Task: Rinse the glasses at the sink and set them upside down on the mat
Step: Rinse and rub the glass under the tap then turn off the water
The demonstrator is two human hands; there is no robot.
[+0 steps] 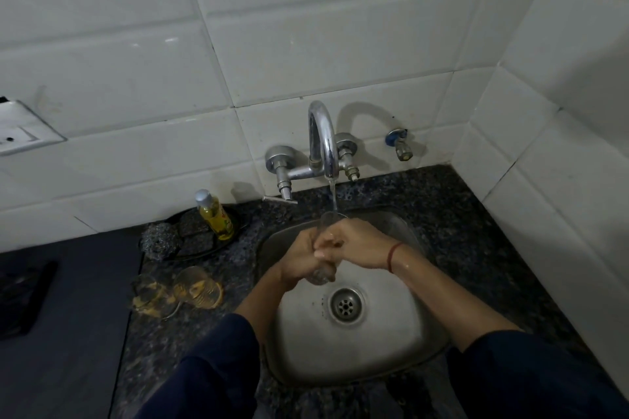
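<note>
A clear glass point(327, 219) tilts under the running tap point(323, 139) above the steel sink point(384, 343); its mouth takes the water stream. My left hand point(301, 260) grips the glass from the left. My right hand point(350, 245) wraps round it from the right, fingers over its lower part. Most of the glass is hidden by both hands. Two dirty glasses point(197, 287) with yellowish residue lie on the dark granite counter left of the sink. A dark mat point(68, 316) covers the counter at far left.
A yellow soap bottle point(214, 216), scrub pads and a steel-wool ball point(158, 241) sit on a black dish behind the dirty glasses. A dark object point(23, 299) lies on the mat at far left. White tiled walls close in behind and at right.
</note>
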